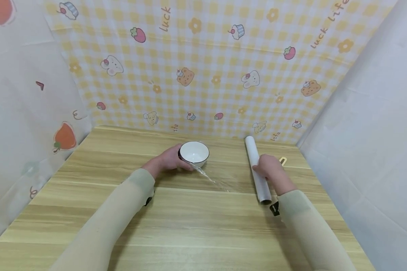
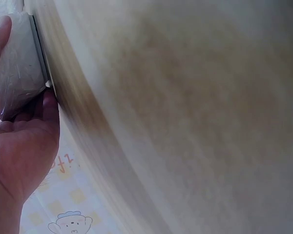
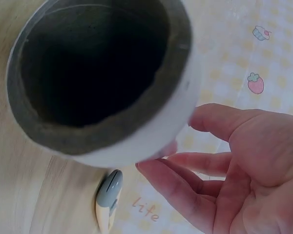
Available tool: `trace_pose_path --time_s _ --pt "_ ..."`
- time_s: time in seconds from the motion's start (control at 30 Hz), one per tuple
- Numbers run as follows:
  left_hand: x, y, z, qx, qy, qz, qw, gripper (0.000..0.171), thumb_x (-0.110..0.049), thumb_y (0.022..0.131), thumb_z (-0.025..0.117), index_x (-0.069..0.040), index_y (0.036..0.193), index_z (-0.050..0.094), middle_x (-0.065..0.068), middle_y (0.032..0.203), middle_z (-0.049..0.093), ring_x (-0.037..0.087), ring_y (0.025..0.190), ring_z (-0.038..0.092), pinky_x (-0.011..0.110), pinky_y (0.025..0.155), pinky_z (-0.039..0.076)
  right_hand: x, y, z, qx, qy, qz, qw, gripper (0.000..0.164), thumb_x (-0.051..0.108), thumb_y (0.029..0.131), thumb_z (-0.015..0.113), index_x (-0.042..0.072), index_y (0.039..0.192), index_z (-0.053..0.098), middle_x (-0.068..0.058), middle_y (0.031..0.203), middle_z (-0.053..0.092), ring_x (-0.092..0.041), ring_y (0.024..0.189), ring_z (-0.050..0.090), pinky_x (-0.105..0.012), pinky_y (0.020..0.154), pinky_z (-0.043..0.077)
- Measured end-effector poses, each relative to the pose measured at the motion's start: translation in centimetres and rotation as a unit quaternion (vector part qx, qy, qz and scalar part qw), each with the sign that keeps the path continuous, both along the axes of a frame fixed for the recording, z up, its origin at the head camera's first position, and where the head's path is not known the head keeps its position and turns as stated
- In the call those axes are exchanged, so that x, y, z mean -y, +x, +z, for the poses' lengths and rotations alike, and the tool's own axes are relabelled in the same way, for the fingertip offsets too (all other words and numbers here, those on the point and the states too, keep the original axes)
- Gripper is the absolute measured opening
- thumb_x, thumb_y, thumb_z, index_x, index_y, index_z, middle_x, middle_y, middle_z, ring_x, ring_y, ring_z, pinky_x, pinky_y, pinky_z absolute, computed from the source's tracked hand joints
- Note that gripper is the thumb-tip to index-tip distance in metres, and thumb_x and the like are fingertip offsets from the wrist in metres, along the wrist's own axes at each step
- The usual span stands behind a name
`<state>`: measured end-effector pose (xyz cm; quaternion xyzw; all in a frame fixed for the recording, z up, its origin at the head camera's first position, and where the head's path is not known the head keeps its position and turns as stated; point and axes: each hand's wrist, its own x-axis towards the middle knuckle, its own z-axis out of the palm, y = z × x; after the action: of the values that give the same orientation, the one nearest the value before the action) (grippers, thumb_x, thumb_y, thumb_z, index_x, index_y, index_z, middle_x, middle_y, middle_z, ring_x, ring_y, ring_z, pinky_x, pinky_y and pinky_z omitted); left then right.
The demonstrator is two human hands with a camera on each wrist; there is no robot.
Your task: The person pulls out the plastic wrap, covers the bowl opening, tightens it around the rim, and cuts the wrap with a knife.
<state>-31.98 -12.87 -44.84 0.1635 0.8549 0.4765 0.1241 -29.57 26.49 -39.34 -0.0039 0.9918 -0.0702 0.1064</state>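
Note:
A white bowl with a dark rim stands at the back middle of the table, its mouth up. My left hand holds it from the left side, thumb in front and fingers behind. Clear cling film clings to the bowl's front and trails over the table toward the right. In the left wrist view the film wrinkles over the bowl's wall. Farther right, my right hand grips a long white roll of cling film near its middle. Its hollow dark core faces the right wrist camera.
A utility knife with a yellow handle lies just beyond my right hand; its grey end shows beneath the roll in the right wrist view. A checked cloth backdrop rises behind the wooden table, with white cloth on both sides.

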Motion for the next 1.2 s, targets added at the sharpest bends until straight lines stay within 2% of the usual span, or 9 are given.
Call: trace_pose_path --time_s 0.13,0.27,0.43,0.53,0.77,1.07,1.2 --pt "0.0 0.0 0.0 -0.004 0.004 -0.002 1.0 0.096 -0.018 0.08 0.1 0.002 0.157 0.044 0.024 0.151 0.061 0.04 0.143 0.055 0.056 0.132 0.033 0.3 0.0 -0.1 -0.015 0.013 0.009 1.0 0.033 0.025 0.104 0.072 -0.008 0.099 0.069 -0.019 0.087 0.073 -0.026 0.071 0.07 -0.038 0.065 0.061" --pt "0.1 -0.1 -0.1 -0.005 0.004 -0.004 1.0 0.098 -0.018 0.08 0.1 0.002 0.157 0.043 0.024 0.152 0.06 0.04 0.144 0.055 0.056 0.132 0.033 0.7 0.1 -0.4 -0.029 0.017 0.012 0.999 0.032 0.023 0.102 0.073 -0.009 0.104 0.069 -0.021 0.093 0.074 -0.032 0.081 0.072 -0.046 0.075 0.063" --pt "0.1 -0.1 -0.1 -0.005 0.004 -0.008 0.9999 0.099 -0.017 0.081 0.1 0.001 0.159 0.042 0.024 0.154 0.059 0.04 0.146 0.053 0.056 0.133 0.032 1.0 0.4 -0.6 -0.029 0.018 0.004 0.999 0.042 0.026 0.103 0.072 -0.013 0.117 0.064 -0.025 0.098 0.074 -0.034 0.083 0.074 -0.048 0.073 0.064" --pt "0.1 -0.1 -0.1 -0.004 0.001 -0.007 1.0 0.099 -0.017 0.081 0.099 0.002 0.159 0.041 0.024 0.154 0.058 0.04 0.147 0.053 0.056 0.133 0.031 1.1 0.6 -0.6 -0.026 0.021 -0.004 0.999 0.046 0.03 0.104 0.072 -0.012 0.12 0.063 -0.025 0.099 0.074 -0.033 0.083 0.073 -0.047 0.072 0.064" --pt "0.0 0.1 -0.1 0.004 -0.006 -0.001 1.0 0.102 -0.021 0.081 0.1 0.002 0.16 0.04 0.024 0.156 0.057 0.04 0.148 0.052 0.055 0.134 0.03 1.0 0.8 -0.2 -0.016 0.028 -0.012 0.999 0.045 0.039 0.104 0.072 -0.005 0.104 0.069 -0.018 0.091 0.073 -0.029 0.077 0.07 -0.043 0.066 0.06" --pt "0.0 0.0 0.0 0.004 -0.011 0.002 0.9999 0.105 -0.023 0.08 0.101 0.001 0.162 0.04 0.024 0.157 0.057 0.041 0.149 0.051 0.056 0.134 0.029 0.9 1.0 0.1 -0.014 0.032 -0.023 0.999 0.047 0.044 0.107 0.069 -0.002 0.102 0.069 -0.015 0.088 0.072 -0.026 0.074 0.068 -0.041 0.062 0.056" --pt "0.0 0.0 -0.1 0.004 -0.006 -0.001 1.0 0.102 -0.021 0.081 0.1 0.001 0.161 0.04 0.024 0.156 0.058 0.04 0.148 0.052 0.056 0.134 0.03 0.7 0.9 0.4 -0.01 0.028 -0.029 0.999 0.049 0.048 0.108 0.064 0.001 0.093 0.067 -0.013 0.084 0.069 -0.024 0.071 0.065 -0.038 0.061 0.053"
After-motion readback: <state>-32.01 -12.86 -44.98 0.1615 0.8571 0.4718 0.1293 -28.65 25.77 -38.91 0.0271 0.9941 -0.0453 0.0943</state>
